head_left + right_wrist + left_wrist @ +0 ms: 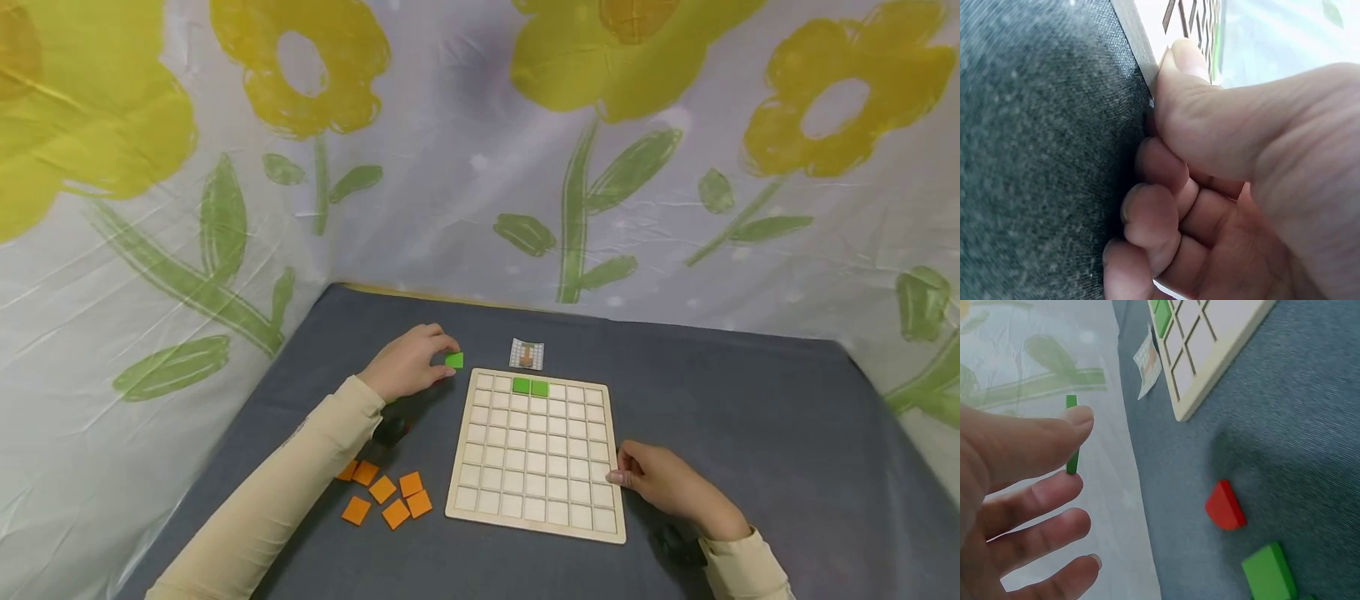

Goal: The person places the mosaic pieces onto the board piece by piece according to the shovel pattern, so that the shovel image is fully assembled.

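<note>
My left hand (408,364) pinches a small green square tile (454,360) above the cloth, just off the far left corner of a wooden grid board (536,462). In the left wrist view the tile (1072,464) shows edge-on between thumb and fingertip, the other fingers loosely bent. Two green tiles (521,385) sit side by side in the board's far row. At the board's right edge, my right hand (663,479) grips the rim, with the thumb (1188,59) on top and the other fingers curled beside and below it.
Several orange square tiles (382,489) lie left of the board, near my left forearm. A small printed card (527,354) rests beyond the far edge. Below my left hand are a red rounded piece (1225,506) and green pieces (1269,572). A flowered curtain (450,167) surrounds the table.
</note>
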### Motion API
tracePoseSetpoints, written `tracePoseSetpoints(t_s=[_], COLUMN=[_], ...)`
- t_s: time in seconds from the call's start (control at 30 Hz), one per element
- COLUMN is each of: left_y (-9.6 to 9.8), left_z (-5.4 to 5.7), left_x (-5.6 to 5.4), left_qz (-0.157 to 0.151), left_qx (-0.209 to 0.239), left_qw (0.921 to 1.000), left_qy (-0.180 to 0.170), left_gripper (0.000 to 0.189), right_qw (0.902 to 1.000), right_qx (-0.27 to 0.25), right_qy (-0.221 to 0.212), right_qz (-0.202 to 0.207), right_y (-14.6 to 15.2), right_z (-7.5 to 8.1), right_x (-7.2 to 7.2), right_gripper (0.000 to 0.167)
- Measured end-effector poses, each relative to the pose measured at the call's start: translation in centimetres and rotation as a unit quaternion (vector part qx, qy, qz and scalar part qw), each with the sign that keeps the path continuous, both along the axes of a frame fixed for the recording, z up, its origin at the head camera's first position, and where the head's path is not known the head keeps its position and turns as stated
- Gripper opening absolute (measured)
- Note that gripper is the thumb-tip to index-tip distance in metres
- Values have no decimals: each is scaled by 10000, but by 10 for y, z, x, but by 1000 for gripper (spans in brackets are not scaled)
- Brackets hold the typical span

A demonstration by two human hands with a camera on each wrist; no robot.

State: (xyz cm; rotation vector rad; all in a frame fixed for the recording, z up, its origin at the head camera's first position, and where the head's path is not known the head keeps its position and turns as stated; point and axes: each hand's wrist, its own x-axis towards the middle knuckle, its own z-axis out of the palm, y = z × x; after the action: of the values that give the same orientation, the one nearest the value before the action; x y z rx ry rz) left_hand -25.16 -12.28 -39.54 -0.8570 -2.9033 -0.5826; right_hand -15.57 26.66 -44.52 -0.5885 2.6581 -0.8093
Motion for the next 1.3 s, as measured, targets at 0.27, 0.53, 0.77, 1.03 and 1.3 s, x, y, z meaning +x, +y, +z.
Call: tracePoseSetpoints(t_s=[0.27, 0.53, 0.77, 1.03, 1.3], left_y=[18, 49, 67, 83, 99], left_z=[6, 13, 14, 10, 8], left_x=[-9, -17, -21, -25, -29], left_qz=[-180, -521, -582, -717, -845], left_qx=[-52, -122, -258, -327, -313], left_qw=[9998, 9986, 9979, 9966, 9949], left_qy=[46, 31, -86, -256, -453], left_gripper=[32, 32, 32, 32, 33], right_qw=[9999, 9999, 9997, 9996, 9996], right_qx=[-19, -112, -169, -141, -223], right_qy=[116, 86, 140, 244, 171], right_qz=[4, 7, 97, 95, 96], right_y=[1, 7, 6, 5, 4], right_z=[0, 0, -2, -4, -1], right_x=[0, -2, -4, -3, -2], right_gripper=[22, 24, 24, 22, 23])
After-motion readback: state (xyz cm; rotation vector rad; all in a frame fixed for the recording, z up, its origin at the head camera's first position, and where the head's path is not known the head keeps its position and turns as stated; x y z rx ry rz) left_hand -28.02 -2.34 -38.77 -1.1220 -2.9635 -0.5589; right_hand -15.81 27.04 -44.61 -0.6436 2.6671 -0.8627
